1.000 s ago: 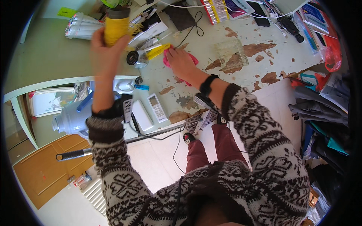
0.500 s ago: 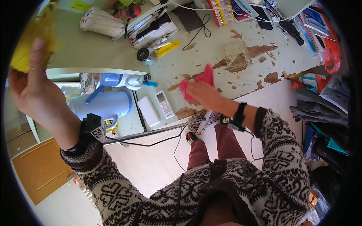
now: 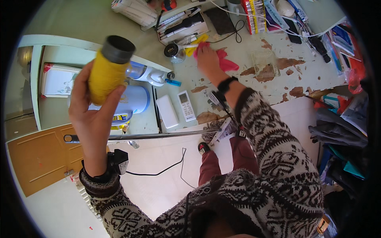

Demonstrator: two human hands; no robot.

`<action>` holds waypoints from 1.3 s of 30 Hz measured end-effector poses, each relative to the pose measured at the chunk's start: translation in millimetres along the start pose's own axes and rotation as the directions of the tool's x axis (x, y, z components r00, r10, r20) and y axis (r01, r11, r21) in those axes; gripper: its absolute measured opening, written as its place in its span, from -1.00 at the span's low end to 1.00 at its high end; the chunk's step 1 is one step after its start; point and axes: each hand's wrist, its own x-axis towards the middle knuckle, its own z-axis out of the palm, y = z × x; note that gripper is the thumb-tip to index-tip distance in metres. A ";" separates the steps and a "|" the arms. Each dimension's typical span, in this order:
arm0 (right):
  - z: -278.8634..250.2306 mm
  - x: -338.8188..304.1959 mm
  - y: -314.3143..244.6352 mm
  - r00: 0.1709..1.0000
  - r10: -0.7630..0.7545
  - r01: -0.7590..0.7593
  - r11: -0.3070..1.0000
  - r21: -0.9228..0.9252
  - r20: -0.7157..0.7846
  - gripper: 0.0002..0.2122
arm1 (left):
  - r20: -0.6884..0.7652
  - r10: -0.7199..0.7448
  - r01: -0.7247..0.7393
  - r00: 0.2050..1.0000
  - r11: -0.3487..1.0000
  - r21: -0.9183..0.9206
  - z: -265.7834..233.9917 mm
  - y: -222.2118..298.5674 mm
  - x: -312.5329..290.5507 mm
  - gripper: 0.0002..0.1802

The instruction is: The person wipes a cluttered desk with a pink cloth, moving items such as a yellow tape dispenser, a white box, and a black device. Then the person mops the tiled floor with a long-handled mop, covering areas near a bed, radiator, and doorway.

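Observation:
My left hand [image 3: 87,117] is wrapped round a yellow bottle [image 3: 105,79] with a dark grey cap, raised in front of the shelf unit at the left. The bottle is tilted slightly, cap up. My right hand [image 3: 208,61] presses a pink cloth [image 3: 228,63] onto the worn desk top [image 3: 232,85]; part of the cloth sticks out to the right of the fingers. Close to that hand are a small clear jar [image 3: 175,51] with a black lid and a yellow strip-like item [image 3: 195,44].
A light blue kettle-like jug [image 3: 137,100] stands at the left, beside a white case [image 3: 167,111] and a white remote control [image 3: 186,105]. A pen tray [image 3: 182,29], a black phone [image 3: 293,31] and cables lie farther back. Clothes [image 3: 337,127] are heaped at the right.
My left hand has moved rightward from the far left with the yellow bottle, whose dark cap now shows. My right hand has slid the pink cloth farther across the desk, toward the jar.

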 end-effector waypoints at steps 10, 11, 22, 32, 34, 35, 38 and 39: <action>-71.5 11.1 16.7 0.983 -0.064 0.038 0.988 0.152 0.171 -0.86 | 0.223 0.135 -0.174 0.965 0.971 0.164 21.3 -26.5 -5.7 -0.40; -63.0 32.3 20.8 0.999 -0.019 0.014 0.990 0.140 0.034 -0.86 | 0.271 0.129 -0.183 0.954 0.966 0.185 27.3 -28.7 -7.0 -0.40; -9.4 64.7 44.9 0.961 0.054 -0.029 0.995 -0.094 0.270 -0.77 | 0.612 0.018 -0.326 0.791 0.858 0.398 118.0 -84.0 -5.9 -0.52; -60.1 93.0 62.2 0.903 0.310 -0.411 0.827 0.384 0.299 -0.77 | 0.721 0.215 -0.721 0.658 0.456 0.522 210.9 -128.1 25.5 -0.74; -72.2 91.8 66.5 0.912 0.344 -0.407 0.821 0.401 0.224 -0.77 | 0.711 0.216 -0.722 0.669 0.414 0.554 216.7 -127.4 27.8 -0.73; -78.8 89.2 68.2 0.930 0.324 -0.368 0.809 0.458 0.176 -0.77 | 0.697 0.236 -0.722 0.677 0.392 0.569 217.9 -125.8 28.6 -0.73; -102.4 73.1 70.0 0.972 0.235 -0.189 0.754 0.630 0.010 -0.77 | 0.670 0.265 -0.705 0.693 0.443 0.554 215.1 -116.5 28.8 -0.65; -111.9 65.1 68.8 0.978 0.207 -0.142 0.720 0.679 -0.015 -0.77 | 0.589 0.324 -0.662 0.740 0.505 0.554 212.8 -112.0 28.2 -0.61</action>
